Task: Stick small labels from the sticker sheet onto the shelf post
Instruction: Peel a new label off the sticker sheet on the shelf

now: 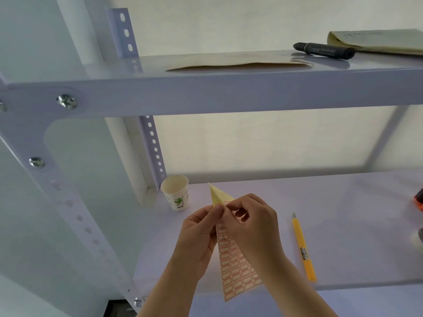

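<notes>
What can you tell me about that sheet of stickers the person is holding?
The sticker sheet is a long strip of pale yellow backing paper covered with rows of small white labels edged in red. Two labels near the top seem to carry a handwritten A. Its top corner is folded back into a point. The left hand grips it from the side while the right hand pinches near the top, as if peeling a label. It hangs tilted above the lower shelf.
</notes>
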A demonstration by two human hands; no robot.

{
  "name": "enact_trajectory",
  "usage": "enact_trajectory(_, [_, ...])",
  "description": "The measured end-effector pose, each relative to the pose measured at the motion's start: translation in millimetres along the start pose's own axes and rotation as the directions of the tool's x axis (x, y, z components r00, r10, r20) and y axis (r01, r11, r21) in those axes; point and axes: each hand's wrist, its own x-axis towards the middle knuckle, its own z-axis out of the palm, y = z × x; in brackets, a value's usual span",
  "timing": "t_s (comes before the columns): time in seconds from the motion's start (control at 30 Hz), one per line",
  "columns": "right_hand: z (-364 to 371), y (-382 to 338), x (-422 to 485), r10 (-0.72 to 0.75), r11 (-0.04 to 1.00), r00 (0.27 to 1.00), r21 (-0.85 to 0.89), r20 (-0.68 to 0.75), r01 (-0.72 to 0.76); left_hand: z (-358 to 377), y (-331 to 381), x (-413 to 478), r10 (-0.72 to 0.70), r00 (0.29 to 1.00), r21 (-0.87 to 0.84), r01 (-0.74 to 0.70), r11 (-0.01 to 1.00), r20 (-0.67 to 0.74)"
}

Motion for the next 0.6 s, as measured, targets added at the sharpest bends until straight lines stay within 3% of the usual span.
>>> enact_trajectory(0.4, [2.0,-6.6,6.2,0.262,0.964,0.963,0.041,0.058,-0.264,1.2,0.5,-4.6,0.052,0.999,0.163,-0.051,0.985,-0.002])
enact_trajectory(0.6, [1.6,-4.6,7.0,0.291,0.95,0.953,0.094,0.088,-0.299,-2.1,-0.7,-1.8,0.05,0.997,0.224,-0.038,0.974,-0.052])
